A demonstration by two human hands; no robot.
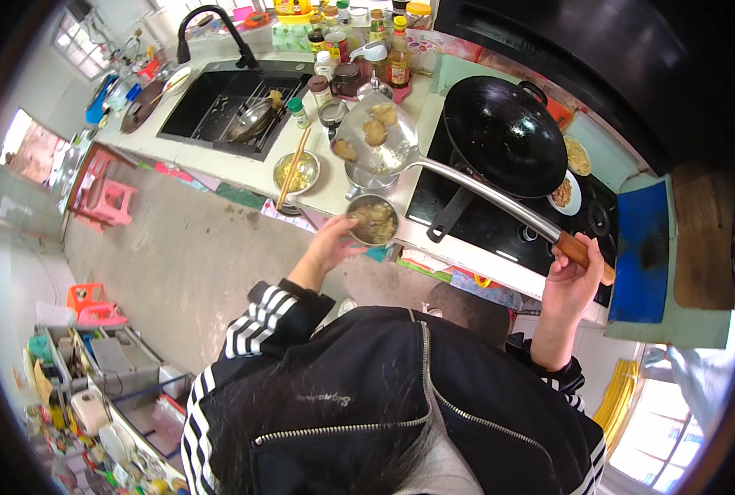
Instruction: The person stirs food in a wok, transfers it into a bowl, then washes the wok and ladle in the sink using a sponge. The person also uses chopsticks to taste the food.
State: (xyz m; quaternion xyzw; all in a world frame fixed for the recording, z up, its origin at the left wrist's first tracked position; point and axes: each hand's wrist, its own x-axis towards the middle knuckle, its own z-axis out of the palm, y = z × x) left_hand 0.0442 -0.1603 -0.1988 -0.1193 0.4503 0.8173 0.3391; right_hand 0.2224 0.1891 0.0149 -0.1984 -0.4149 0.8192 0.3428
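My left hand (330,241) grips the rim of a small metal bowl (375,242) with chopped, pale brown food (373,218) in it, held off the counter's front edge. My right hand (572,272) is closed around the wooden handle of a steel wok spatula (491,185). Its broad, shiny head (384,151) reaches left over the counter, with several brown food pieces (375,132) on it. Beneath that head stands a metal pot or bowl (370,183), partly covered. A black wok (503,139) sits on the stove, behind the spatula's shaft.
Chopsticks (294,167) lie across a metal bowl (310,179) of chopped yellowish food on the counter. A black sink (185,111) with a drying rack is at left. Seasoning bottles (398,59) crowd the back. Two plates of food, one white (569,203), stand right of the wok.
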